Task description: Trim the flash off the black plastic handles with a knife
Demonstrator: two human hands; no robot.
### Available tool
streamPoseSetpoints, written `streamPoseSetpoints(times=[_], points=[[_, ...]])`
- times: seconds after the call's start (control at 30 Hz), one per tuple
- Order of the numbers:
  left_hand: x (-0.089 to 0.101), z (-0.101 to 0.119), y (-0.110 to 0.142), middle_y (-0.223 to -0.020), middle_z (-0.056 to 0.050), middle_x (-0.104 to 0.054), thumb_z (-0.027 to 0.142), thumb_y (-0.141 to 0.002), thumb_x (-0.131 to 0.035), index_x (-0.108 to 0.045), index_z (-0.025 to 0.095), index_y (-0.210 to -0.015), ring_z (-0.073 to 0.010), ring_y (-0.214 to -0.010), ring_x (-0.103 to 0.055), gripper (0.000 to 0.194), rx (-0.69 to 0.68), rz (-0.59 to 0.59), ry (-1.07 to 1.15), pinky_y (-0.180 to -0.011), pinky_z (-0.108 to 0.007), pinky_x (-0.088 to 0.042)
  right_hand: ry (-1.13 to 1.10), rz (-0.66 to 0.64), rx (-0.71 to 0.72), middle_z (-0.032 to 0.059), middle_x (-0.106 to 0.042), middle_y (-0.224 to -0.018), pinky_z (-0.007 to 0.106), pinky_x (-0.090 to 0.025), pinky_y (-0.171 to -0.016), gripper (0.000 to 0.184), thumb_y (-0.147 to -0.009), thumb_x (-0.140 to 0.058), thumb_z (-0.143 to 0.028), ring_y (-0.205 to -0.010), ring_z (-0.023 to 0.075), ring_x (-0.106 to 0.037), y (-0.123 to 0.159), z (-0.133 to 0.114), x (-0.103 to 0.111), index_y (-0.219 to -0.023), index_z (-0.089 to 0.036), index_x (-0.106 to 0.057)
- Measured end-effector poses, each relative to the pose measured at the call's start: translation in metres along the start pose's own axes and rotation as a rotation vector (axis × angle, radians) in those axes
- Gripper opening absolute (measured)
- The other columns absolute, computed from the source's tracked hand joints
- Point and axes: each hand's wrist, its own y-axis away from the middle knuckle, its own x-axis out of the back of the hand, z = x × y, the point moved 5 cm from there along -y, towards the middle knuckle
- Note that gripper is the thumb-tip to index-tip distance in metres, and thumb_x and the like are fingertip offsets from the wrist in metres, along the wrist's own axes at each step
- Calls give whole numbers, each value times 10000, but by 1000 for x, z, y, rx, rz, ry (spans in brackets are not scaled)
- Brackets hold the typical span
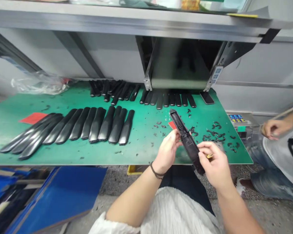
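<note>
My left hand (pixel 166 150) is closed around the upper half of a long black plastic shell (pixel 189 144), holding it tilted over the table's front edge. Its hollow inner side, with ribs and slots, faces up. My right hand (pixel 213 162) is closed at the shell's lower end, fingers against its side. Between those fingers a small yellow item (pixel 209 156) shows; most of it is hidden, so its kind is unclear. Curved black plastic scraps (pixel 218 133) lie on the green tabletop (pixel 146 152) just beyond my right hand.
Black shells lie in a front row (pixel 88 125), a back pile (pixel 114 89) and a line (pixel 167 99) below a conveyor belt (pixel 180 65). A phone (pixel 207 97) rests at the right. A metal shelf (pixel 136 24) spans above. Another person's hand (pixel 274 128) is at far right.
</note>
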Motion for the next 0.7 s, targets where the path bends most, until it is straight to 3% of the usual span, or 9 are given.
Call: streamPoseSetpoints(times=[0.07,0.2,0.27,0.37,0.47,0.57,0.63,0.7], points=[[-10,1,8,-1089,-145,-749,549,-996,-556,-659,155,-1281,-241,-994,-705,497,-39,-38,140,-918,-381,-552,-192,-24,-6,18,-711,-872,268,-518,-651,255,-973,-572,-429,-722,155,-653,19,-4,-16,-1138,-236,-593],[-12,10,29,-1040,-94,-730,521,-989,-605,-652,206,-1257,-210,-910,-713,416,-68,-32,243,-884,-372,-579,-417,-54,-99,35,-731,-965,282,-539,-784,262,-905,-721,-392,-862,170,-677,31,3,-34,-1101,-229,-664],[-9,17,37,-1058,-75,-722,515,-981,-631,-649,234,-1238,-206,-952,-718,382,-117,-16,272,-944,-390,-579,-466,-81,-134,29,-720,-893,268,-525,-713,282,-888,-749,-407,-787,156,-655,33,9,-39,-1081,-216,-671],[-2,29,46,-1130,-76,-742,479,-965,-674,-665,273,-1248,-238,-1131,-706,350,-196,-39,268,-1101,-462,-516,-561,-83,-158,-15,-639,-770,211,-378,-490,307,-897,-727,-464,-576,96,-516,34,16,-40,-1061,-223,-630],[2,40,57,-1368,-98,-699,399,-896,-767,-754,277,-1176,-323,-1368,-594,305,-185,-221,230,-1202,-532,-409,-639,-36,-137,-63,-539,-723,186,-277,-434,306,-908,-682,-519,-495,54,-362,27,17,-24,-1020,-247,-596],[1,36,68,-1450,-101,-649,328,-907,-730,-822,232,-999,-359,-1362,-593,162,41,-392,249,-1172,-518,-434,-610,-85,-68,-53,-542,-672,195,-341,-469,308,-861,-726,-514,-517,65,-424,8,7,4,-900,-218,-654],[-6,18,77,-1395,-158,-658,412,-968,-651,-782,198,-1173,-334,-1234,-664,324,316,-452,214,-1026,-454,-547,-524,-189,-15,-7,-634,-689,222,-447,-564,262,-781,-815,-426,-610,107,-569,-6,-7,20,-809,-183,-721],[-16,-1,87,-1207,-179,-706,530,-980,-610,-694,180,-1315,-271,-961,-729,492,555,-525,151,-774,-359,-597,-425,-276,17,15,-692,-708,250,-501,-639,191,-698,-867,-315,-662,140,-637,-17,-23,29,-757,-168,-761]])
